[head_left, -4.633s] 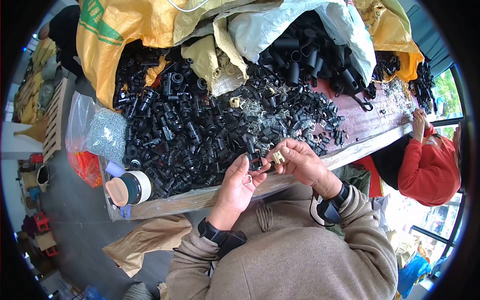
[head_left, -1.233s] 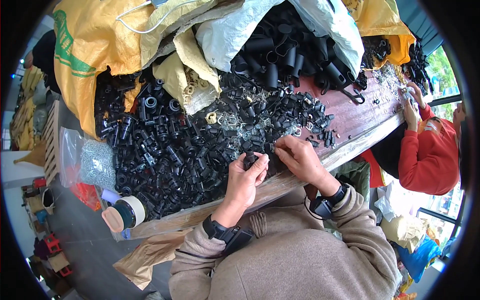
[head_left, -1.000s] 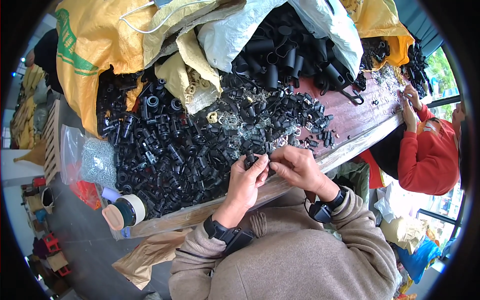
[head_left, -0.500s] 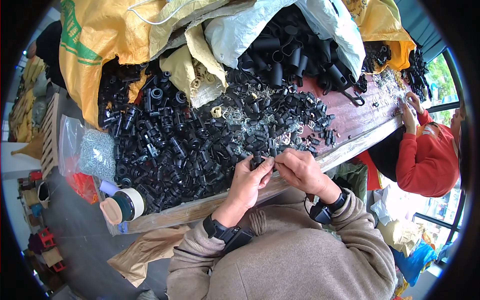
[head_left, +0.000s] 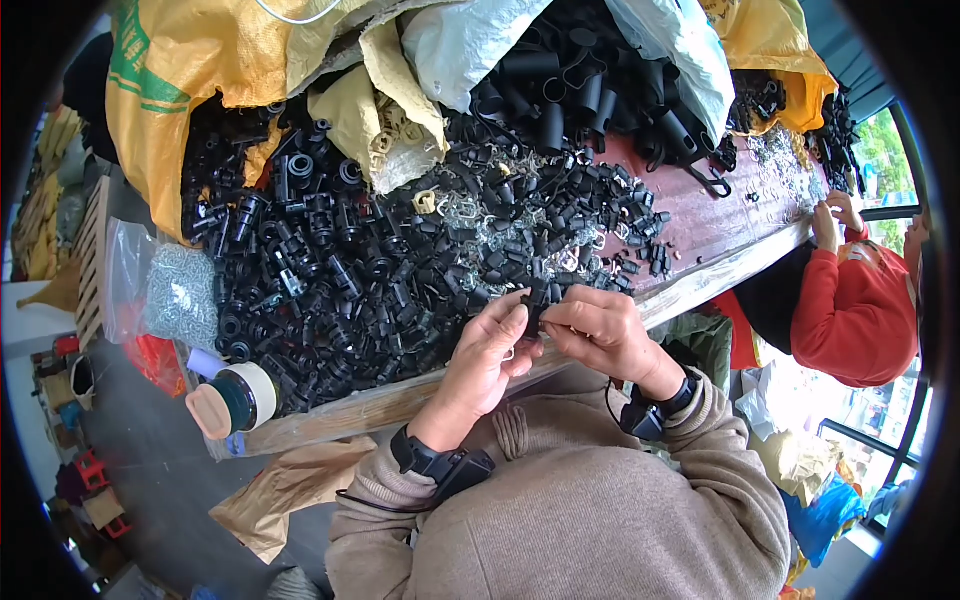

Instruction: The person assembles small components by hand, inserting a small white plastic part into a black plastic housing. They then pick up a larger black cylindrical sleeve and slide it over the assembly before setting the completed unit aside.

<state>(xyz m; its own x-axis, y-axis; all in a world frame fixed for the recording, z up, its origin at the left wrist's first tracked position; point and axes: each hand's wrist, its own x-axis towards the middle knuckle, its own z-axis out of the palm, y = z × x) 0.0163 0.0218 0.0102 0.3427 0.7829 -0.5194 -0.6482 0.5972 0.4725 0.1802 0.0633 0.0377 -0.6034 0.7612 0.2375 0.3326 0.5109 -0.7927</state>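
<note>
A small black plastic fitting [head_left: 537, 296] is held between my hands above the table's front edge. My left hand [head_left: 470, 372] grips it between thumb and fingers, and a thin pale loop [head_left: 510, 354] shows by the palm. From the other side my right hand [head_left: 608, 335] is closed in a pinch against the fitting. Whatever tiny piece its fingertips may hold is hidden. Just beyond both hands spreads a pile of small black fittings [head_left: 560, 215], mixed with pale rings and clear bits. Larger black plastic clamp-like parts [head_left: 320, 260] are heaped to the left.
A bag of small silvery pieces [head_left: 180, 297] and a lidded jar [head_left: 240, 400] stand at the table's left end. Yellow sacks [head_left: 215, 50] and a white sack holding black tubes [head_left: 550, 125] line the back. A co-worker in red [head_left: 855, 315] works at the right.
The black fitting now sits slightly higher and shows more between my fingertips. A pale loop has come into sight by my left palm. The whole view has shifted slightly.
</note>
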